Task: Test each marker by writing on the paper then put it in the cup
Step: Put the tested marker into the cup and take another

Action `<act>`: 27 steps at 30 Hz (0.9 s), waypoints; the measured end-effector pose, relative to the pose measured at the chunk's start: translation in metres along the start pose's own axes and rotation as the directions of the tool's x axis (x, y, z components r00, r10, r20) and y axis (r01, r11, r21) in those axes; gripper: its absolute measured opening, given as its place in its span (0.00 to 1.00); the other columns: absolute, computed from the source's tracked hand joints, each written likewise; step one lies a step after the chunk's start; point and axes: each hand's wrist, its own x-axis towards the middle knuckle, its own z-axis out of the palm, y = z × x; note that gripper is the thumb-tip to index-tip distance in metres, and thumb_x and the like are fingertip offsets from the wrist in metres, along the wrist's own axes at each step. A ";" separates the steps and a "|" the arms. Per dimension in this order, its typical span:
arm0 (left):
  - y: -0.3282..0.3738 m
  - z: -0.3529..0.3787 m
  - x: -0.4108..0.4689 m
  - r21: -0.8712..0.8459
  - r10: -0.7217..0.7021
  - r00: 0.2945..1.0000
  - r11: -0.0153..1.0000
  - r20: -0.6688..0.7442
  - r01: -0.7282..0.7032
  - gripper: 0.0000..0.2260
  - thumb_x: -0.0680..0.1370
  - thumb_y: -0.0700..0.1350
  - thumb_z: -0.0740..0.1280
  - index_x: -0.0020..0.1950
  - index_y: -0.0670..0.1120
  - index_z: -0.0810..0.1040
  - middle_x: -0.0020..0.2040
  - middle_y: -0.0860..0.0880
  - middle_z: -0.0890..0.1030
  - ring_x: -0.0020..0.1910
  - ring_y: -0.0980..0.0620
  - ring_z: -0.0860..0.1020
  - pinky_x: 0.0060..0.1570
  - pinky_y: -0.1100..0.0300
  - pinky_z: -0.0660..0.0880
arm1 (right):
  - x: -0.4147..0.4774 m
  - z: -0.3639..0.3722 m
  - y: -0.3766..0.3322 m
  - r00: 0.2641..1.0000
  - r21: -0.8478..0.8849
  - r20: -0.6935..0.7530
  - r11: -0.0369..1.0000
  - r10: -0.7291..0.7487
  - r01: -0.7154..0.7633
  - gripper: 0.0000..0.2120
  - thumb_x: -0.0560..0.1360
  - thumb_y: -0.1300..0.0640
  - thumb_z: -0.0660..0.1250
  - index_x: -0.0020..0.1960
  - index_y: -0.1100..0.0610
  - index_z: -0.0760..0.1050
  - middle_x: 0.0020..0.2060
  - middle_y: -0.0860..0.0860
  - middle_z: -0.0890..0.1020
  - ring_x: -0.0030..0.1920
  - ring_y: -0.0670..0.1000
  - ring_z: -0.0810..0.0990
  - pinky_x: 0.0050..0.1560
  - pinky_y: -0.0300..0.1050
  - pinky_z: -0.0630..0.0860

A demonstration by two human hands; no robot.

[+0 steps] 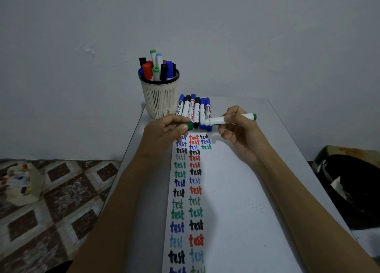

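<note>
My right hand point(238, 127) holds a white marker with a green end point(218, 120) level above the top of the paper point(236, 190), its tip end pointing left. My left hand point(166, 132) pinches the marker's green cap point(188, 126), a short gap from the tip. The paper carries columns of the word "test" in black, blue, red and green. A row of several capped markers point(195, 111) lies at the paper's far edge. The cream slotted cup point(159, 97) stands at the table's far left corner, holding several markers.
The white table point(152, 180) drops off on the left to a patterned floor, where a cream box point(24, 187) of small coloured items sits. A dark bin point(349, 190) stands to the right of the table. A plain wall lies behind.
</note>
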 end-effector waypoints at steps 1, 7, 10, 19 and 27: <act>0.000 0.000 0.000 -0.003 0.006 1.000 1.000 0.008 -0.006 0.06 0.76 0.39 0.65 0.52 0.45 0.78 0.43 0.51 0.82 0.40 0.57 0.81 0.39 0.68 0.76 | 0.000 0.001 0.001 1.000 -0.006 0.009 1.000 0.005 -0.005 0.06 0.68 0.69 0.64 0.37 0.59 0.73 0.30 0.53 0.78 0.28 0.49 0.77 0.26 0.37 0.73; 0.002 0.002 0.001 -0.012 0.027 1.000 1.000 0.011 -0.027 0.07 0.76 0.39 0.65 0.51 0.48 0.78 0.44 0.49 0.83 0.41 0.54 0.82 0.39 0.66 0.77 | 0.001 0.004 0.002 1.000 -0.015 0.016 1.000 0.020 -0.020 0.08 0.71 0.71 0.65 0.41 0.60 0.72 0.32 0.58 0.80 0.29 0.52 0.79 0.25 0.37 0.75; 0.005 0.000 0.001 -0.015 0.029 0.999 0.999 -0.046 -0.029 0.07 0.76 0.39 0.65 0.52 0.47 0.79 0.40 0.49 0.82 0.36 0.57 0.80 0.38 0.68 0.77 | 0.000 0.005 -0.002 1.000 -0.089 0.015 0.996 -0.011 0.012 0.10 0.70 0.71 0.68 0.43 0.59 0.71 0.38 0.62 0.83 0.33 0.54 0.83 0.29 0.39 0.78; 0.011 -0.004 -0.002 -0.244 -0.089 0.989 0.968 -0.117 0.059 0.08 0.72 0.37 0.69 0.50 0.42 0.81 0.36 0.47 0.83 0.34 0.55 0.81 0.38 0.66 0.78 | 0.001 0.003 -0.011 0.986 -0.649 0.118 0.742 -0.118 0.166 0.07 0.69 0.65 0.74 0.45 0.61 0.77 0.44 0.58 0.84 0.37 0.52 0.84 0.31 0.40 0.79; 0.005 -0.001 -0.002 -0.183 -0.074 0.984 0.982 -0.163 0.044 0.08 0.70 0.37 0.71 0.49 0.40 0.81 0.32 0.50 0.83 0.31 0.54 0.81 0.38 0.64 0.79 | 0.001 0.009 0.005 0.983 -0.747 0.139 0.640 -0.116 0.181 0.08 0.74 0.64 0.70 0.53 0.58 0.81 0.41 0.51 0.83 0.32 0.39 0.77 0.31 0.33 0.70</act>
